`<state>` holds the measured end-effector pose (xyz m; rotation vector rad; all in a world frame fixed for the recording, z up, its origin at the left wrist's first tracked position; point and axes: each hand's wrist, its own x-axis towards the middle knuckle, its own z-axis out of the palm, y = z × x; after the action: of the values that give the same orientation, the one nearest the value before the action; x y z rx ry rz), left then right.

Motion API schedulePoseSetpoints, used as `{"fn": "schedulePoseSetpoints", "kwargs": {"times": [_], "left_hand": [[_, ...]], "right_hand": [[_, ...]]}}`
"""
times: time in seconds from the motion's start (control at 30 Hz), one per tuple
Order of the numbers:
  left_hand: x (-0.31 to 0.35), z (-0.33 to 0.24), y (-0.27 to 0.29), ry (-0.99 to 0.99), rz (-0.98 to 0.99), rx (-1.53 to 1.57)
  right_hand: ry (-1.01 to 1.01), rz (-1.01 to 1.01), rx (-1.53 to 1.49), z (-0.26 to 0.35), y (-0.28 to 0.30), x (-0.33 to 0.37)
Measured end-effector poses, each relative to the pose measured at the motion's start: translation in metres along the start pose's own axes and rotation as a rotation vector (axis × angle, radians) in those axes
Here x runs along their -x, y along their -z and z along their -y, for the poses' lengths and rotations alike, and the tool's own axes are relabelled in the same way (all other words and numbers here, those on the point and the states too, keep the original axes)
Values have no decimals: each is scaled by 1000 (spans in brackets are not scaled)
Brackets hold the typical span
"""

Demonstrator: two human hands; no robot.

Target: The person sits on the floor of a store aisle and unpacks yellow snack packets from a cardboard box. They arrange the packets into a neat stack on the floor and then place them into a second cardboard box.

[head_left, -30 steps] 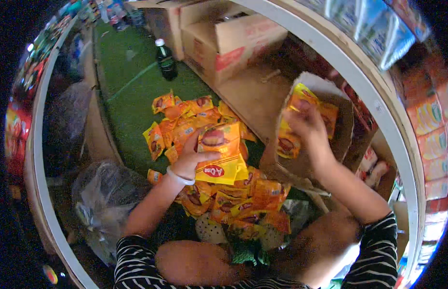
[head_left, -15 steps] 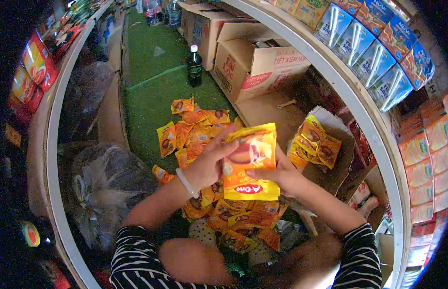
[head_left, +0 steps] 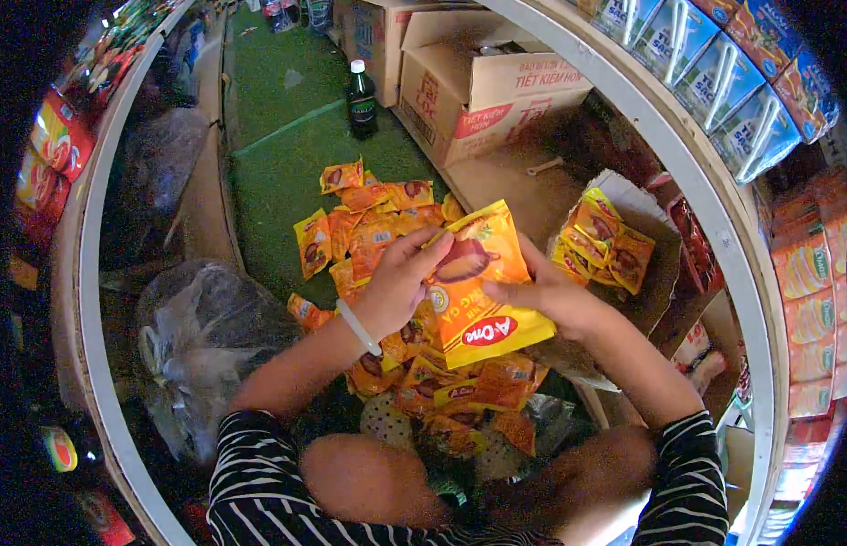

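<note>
Both of my hands grip one orange and yellow noodle packet (head_left: 483, 305), tilted and held in front of my knees. My left hand (head_left: 401, 278), with a white band at the wrist, pinches the packet's left edge near its upper corner. My right hand (head_left: 551, 296) closes on its right side, thumb laid across the printed front. Beneath and beyond lies a loose pile of similar orange packets (head_left: 373, 241) on the green mat, reaching back toward my feet. More such packets (head_left: 605, 241) sit in an open cardboard box (head_left: 665, 232) at the right.
A dark bottle with a white cap (head_left: 361, 105) stands on the green mat (head_left: 287, 136). Large cartons (head_left: 505, 100) are behind at the right. A clear plastic bag (head_left: 205, 337) lies left. Shelf edges curve along both sides, with stacked drink cartons (head_left: 742, 109) at the right.
The packet has tilted, its bottom edge swinging toward the right and rising slightly. Both hands keep hold of it. The view has shifted a little.
</note>
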<state>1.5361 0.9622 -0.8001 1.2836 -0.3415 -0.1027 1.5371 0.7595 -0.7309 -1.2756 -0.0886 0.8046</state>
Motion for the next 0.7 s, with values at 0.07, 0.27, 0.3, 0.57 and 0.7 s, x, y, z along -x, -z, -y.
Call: {"fn": "schedulePoseSetpoints", "kwargs": {"times": [0.07,0.27,0.3,0.57,0.7], "left_hand": [[2,11,11,-64,29,-186],[12,31,32,-299,76,-562],[14,31,37,-272,89,-614],[29,4,-6,-72,-320,-1066],[32,7,-7,175,-297,-378]], "right_hand": [[-57,64,-281,-1,9,-11],[62,147,-40,-5,4,4],[81,126,53,-6,0,2],[197,-223,-165,-48,-31,-7],[258,-303,-27,-39,-16,-9]]}}
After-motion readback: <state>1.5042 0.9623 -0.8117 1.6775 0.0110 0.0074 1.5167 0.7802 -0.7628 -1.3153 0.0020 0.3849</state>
